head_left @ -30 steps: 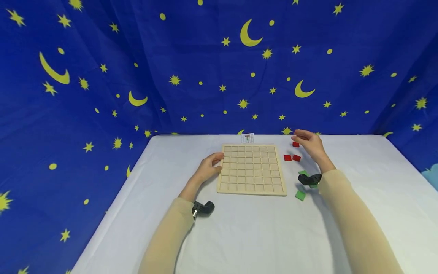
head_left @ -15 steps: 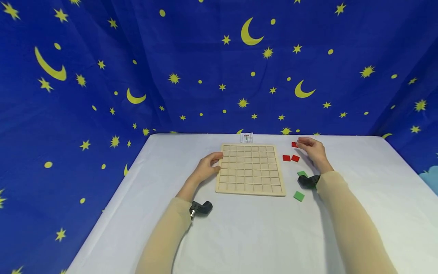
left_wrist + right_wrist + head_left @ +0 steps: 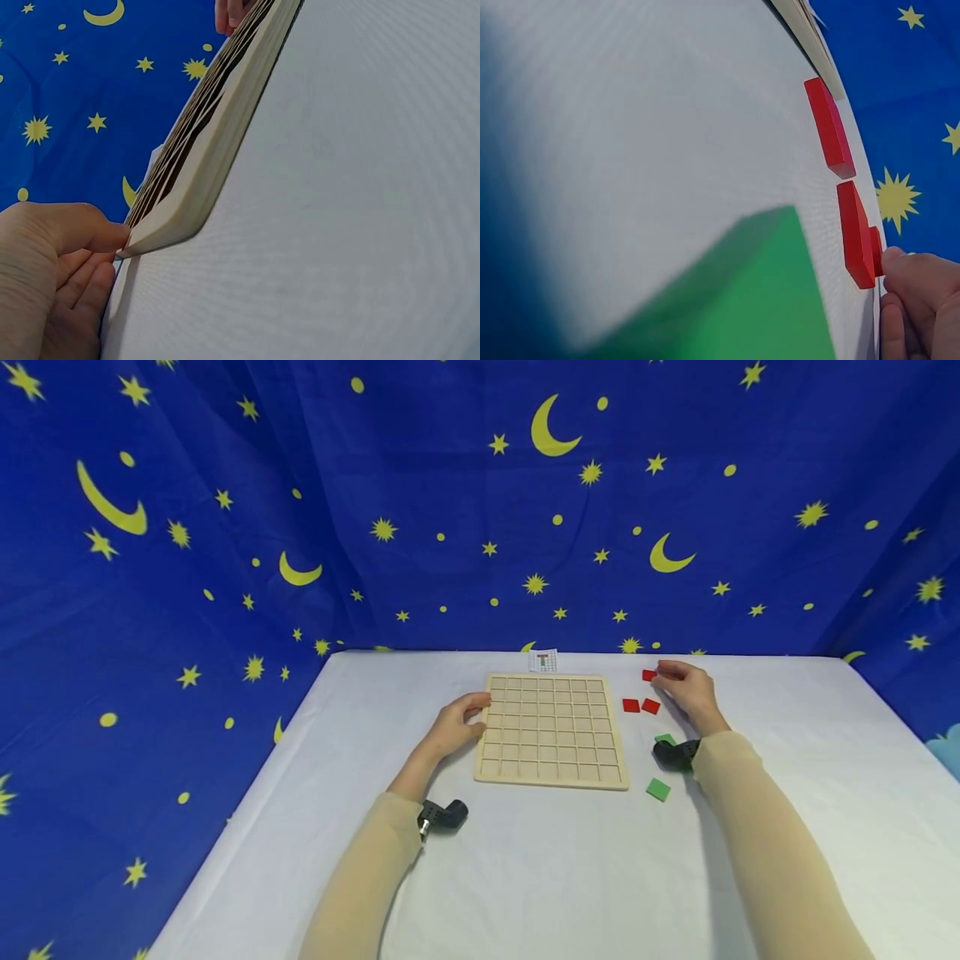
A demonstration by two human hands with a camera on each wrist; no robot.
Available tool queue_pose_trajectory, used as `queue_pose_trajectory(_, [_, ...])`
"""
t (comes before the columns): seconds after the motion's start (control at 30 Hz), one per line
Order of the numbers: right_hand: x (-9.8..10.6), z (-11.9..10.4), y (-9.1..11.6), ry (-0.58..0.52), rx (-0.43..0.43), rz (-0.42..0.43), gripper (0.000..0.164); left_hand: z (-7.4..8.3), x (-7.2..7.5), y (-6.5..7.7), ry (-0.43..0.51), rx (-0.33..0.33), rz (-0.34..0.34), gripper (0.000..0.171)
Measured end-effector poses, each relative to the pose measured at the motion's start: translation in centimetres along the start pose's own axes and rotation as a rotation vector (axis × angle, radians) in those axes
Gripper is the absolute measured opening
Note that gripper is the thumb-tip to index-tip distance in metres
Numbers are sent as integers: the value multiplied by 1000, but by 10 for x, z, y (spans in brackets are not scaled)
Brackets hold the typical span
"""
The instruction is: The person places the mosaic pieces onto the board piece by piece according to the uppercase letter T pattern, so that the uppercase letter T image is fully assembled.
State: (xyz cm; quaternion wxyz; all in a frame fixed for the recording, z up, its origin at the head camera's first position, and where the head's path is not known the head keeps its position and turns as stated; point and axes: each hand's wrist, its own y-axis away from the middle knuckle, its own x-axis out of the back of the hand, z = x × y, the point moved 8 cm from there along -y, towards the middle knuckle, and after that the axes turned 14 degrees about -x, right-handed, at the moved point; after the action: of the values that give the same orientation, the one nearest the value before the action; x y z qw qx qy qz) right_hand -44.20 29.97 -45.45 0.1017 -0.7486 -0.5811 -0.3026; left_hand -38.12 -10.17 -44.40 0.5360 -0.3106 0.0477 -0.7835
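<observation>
My left hand (image 3: 452,727) rests at the left edge of a square wooden grid board (image 3: 551,731), thumb and forefinger apart against its rim. In the left wrist view the thumb touches the board's corner (image 3: 172,221) while the other fingers sit beside it. At the back right, my right hand (image 3: 690,693) pinches the right side of a red square tile (image 3: 648,675) on the white table. The right wrist view has that tile (image 3: 876,251) partly hidden behind a nearer red tile (image 3: 855,236), with my thumb at its edge.
Two more red tiles, one left (image 3: 631,705) and one right (image 3: 651,706), lie beside the board. Green tiles, one far (image 3: 664,739) and one near (image 3: 658,789), lie by the right forearm. A printed grid card (image 3: 543,661) stands behind the board, before a blue star curtain (image 3: 420,485).
My right hand has come down and to the right, to the side of the farthest red tile. The left hand keeps its place at the board's edge.
</observation>
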Motion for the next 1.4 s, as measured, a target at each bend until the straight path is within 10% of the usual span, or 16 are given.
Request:
queue_pose_trajectory(0.37, [-2,-7,3,153,120,61,41,3,-2,4,13,-4,3,54])
queue_pose_trajectory(0.7, [-3,-6,7,154,147,80,37,44,0,7,25,-28,-48,51])
queue_pose_trajectory(0.93, [-2,1,4,55,37,42,42,47,1,7,30,-38,-44,50])
queue_pose_trajectory(1.4, [17,-33,15,-167,57,59,51,2,0,1,-9,-5,6,54])
